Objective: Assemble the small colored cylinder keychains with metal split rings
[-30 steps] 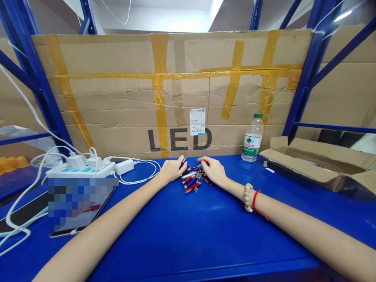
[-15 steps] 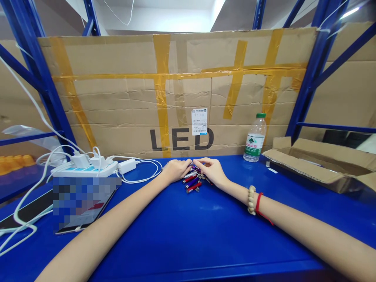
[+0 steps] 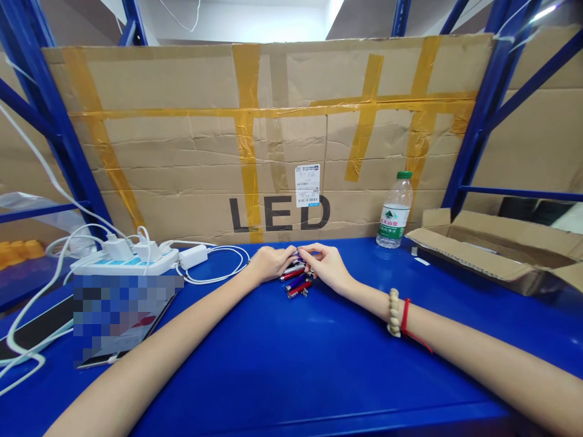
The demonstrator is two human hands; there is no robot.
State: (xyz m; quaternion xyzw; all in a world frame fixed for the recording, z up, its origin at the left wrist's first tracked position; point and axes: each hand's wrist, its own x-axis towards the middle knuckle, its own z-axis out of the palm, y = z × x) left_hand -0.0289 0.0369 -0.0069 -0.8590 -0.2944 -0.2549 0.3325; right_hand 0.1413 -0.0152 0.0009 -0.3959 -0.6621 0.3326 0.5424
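Observation:
A small heap of little keychain torches (image 3: 297, 283), red, purple and silver, lies on the blue table (image 3: 291, 358) near the cardboard wall. My left hand (image 3: 270, 263) rests at the heap's left side, fingers curled onto a torch at its top. My right hand (image 3: 327, 264) sits at the heap's right side, its fingertips pinched on the same small purple torch (image 3: 299, 254). The two hands meet over the heap. A bead bracelet and a red cord (image 3: 399, 312) ring my right wrist.
A taped cardboard sheet marked LED (image 3: 273, 145) stands behind the table. A water bottle (image 3: 394, 210) stands at the right, beside an open cardboard box (image 3: 496, 249). At the left are a power strip with chargers (image 3: 127, 258), white cables and a tablet (image 3: 118, 321).
My hands have closed in together over the heap; the fingertips now meet on one small torch at its top. The view has shifted slightly.

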